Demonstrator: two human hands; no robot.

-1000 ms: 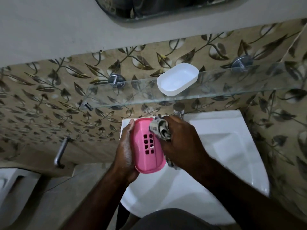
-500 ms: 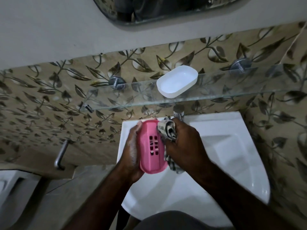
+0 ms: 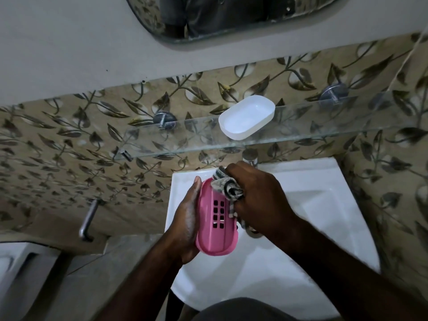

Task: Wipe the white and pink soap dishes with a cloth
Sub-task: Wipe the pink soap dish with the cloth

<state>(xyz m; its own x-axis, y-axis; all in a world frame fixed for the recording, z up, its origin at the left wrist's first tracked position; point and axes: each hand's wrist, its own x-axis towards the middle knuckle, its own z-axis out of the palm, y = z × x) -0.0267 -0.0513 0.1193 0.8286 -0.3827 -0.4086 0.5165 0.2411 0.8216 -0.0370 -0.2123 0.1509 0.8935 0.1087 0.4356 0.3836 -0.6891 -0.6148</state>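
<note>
My left hand (image 3: 185, 218) grips the pink soap dish (image 3: 215, 232) by its left edge and holds it over the white sink. The dish is oval with a grid of several square drain holes. My right hand (image 3: 259, 200) holds a bunched grey patterned cloth (image 3: 228, 186) and presses it on the upper right part of the pink dish. Part of the cloth hangs down behind the dish. The white soap dish (image 3: 246, 117) lies on the glass shelf above, tilted and apart from both hands.
The glass shelf (image 3: 324, 130) sits on metal wall brackets over the white sink (image 3: 312, 228). A tap (image 3: 250, 156) stands just behind my right hand. Leaf-patterned tiles cover the wall. A mirror (image 3: 231, 15) hangs above. A metal handle (image 3: 89, 218) juts out at left.
My right hand has moved the cloth from the middle right of the pink dish up to its top end. The white dish has not moved.
</note>
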